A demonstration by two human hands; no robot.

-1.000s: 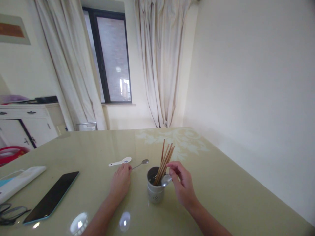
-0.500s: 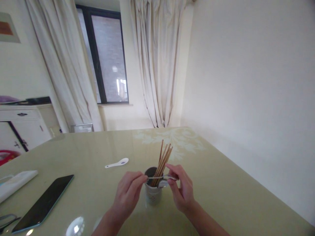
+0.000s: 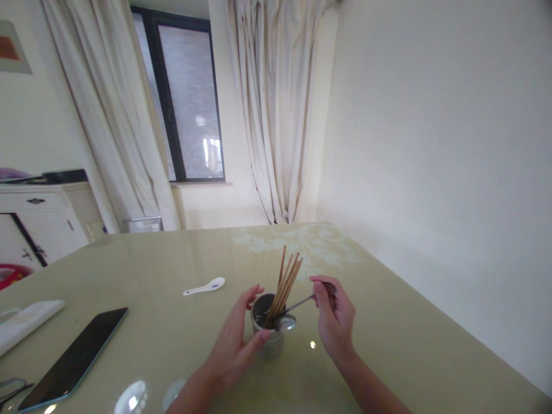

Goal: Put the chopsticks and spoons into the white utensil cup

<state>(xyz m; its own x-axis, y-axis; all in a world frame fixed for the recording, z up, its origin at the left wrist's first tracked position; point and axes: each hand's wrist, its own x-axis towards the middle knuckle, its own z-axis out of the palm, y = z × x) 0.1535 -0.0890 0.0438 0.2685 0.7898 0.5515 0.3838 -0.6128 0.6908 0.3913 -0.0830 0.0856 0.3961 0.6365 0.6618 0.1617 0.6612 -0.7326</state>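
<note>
At the near centre of the counter (image 3: 388, 339), a grey-green cup (image 3: 273, 346) with a perforated pattern stands upright, holding a bundle of wooden chopsticks (image 3: 286, 287) that lean towards one o'clock. Over its rim at four o'clock projects the bowl of a rim spoon (image 3: 287, 324), shiny and metallic. Of the two hands, the left hand (image 3: 235, 339) comes in from seven o'clock and curves around the cup, thumb laid across the near rim and fingers at the far rim towards ten o'clock; how firmly these press cannot be told. At three o'clock, clear of the cup, the right hand (image 3: 336, 313) pinches a metal spoon (image 3: 301, 302) beside its bowl, between thumb and fingers; the handle slopes down towards eight o'clock, its end at the cup's mouth among the chopsticks. At ten o'clock from the cup, well apart from the hands, lies a white spoon (image 3: 204, 287) with a dark mark in its bowl, the handle pointing to nine o'clock. Further off, between eight and nine o'clock, a dark phone (image 3: 77, 357) lies flat, with a white object (image 3: 30, 325) just beyond it. Towards eleven o'clock, behind the counter, a dark-framed window (image 3: 190, 103) stands between pale curtains (image 3: 107, 115).
</note>
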